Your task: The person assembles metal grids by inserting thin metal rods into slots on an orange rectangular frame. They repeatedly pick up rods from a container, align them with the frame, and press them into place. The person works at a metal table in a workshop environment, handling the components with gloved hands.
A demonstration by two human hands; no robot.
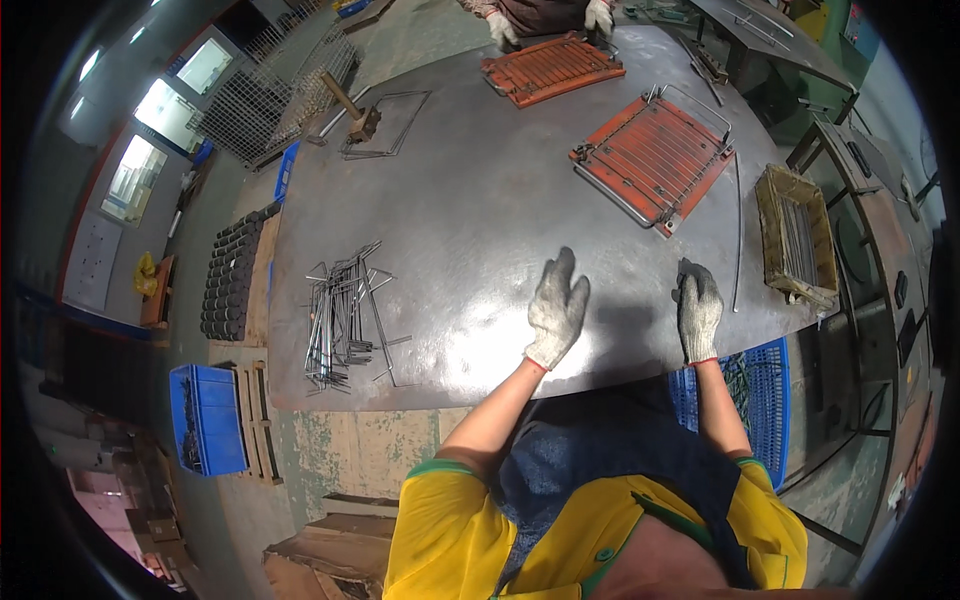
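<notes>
My left hand (pixel 557 312), in a pale knit glove with grey fingers, is over the metal table (pixel 480 190) near its front edge. Its fingers are spread and hold nothing. Farther right, my right hand (pixel 699 314) wears a matching glove; its fingers are slightly bent, with the thumb apart, and nothing shows in them. Beyond both hands lies a red jig (pixel 650 160) with parallel wires across it and a bent rod loop at its far right side. A long thin rod (pixel 739 230) lies to the right of that jig.
Bent wire pieces (pixel 345 315) are heaped at left. A wooden-handled hammer (pixel 358 115) stands by wire frames (pixel 405 120). Across the table, a co-worker's gloved hands (pixel 503 32) are at another red jig (pixel 553 72). A wooden box (pixel 770 230) of rods is right; blue crates (pixel 205 420) stand below.
</notes>
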